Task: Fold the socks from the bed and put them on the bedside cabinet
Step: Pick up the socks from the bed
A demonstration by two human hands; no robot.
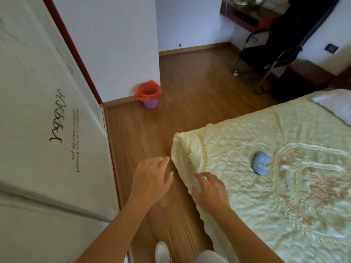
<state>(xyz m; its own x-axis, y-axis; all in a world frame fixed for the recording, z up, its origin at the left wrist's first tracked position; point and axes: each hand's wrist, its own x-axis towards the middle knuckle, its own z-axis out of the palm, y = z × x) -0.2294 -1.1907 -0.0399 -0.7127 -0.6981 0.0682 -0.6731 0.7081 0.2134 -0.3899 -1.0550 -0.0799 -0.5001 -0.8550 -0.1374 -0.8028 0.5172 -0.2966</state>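
A small bundle of blue socks [260, 162] lies on the cream quilted bed cover [247, 133], a little in from the bed's near corner. My right hand [209, 192] hovers over that corner's edge with fingers spread, holding nothing, roughly a hand's width left of the socks. My left hand [152, 179] is out over the wooden floor beside the bed, fingers apart and empty. A dark red bedside cabinet [302, 76] stands at the far end of the bed, partly behind a chair.
A black folding chair [269, 46] stands near the cabinet. A purple bin with a red bag [149, 95] sits by the wall corner. A white wardrobe door [47, 120] with lettering runs along the left. My white shoe [162, 252] is on the floor.
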